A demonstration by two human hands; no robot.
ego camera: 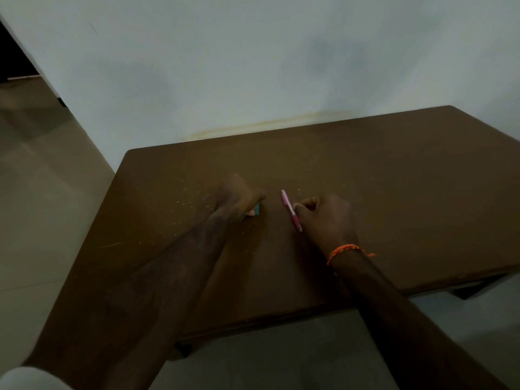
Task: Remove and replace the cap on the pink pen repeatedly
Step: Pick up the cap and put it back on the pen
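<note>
The right hand (323,218), with an orange thread (344,250) on its wrist, is pinching the pink pen (291,211) low over the brown table (394,192), maybe holding it steady for capping. The left hand (239,197) is curling around a small blue thing (256,210), perhaps the cap; I cannot tell. Behind, a pale wall (281,66) is standing.

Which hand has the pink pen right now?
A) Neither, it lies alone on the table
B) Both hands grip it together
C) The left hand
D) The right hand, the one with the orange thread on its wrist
D: the right hand, with the orange thread on its wrist, is closed around the pink pen, while the left hand sits apart over a small blue thing.
</note>
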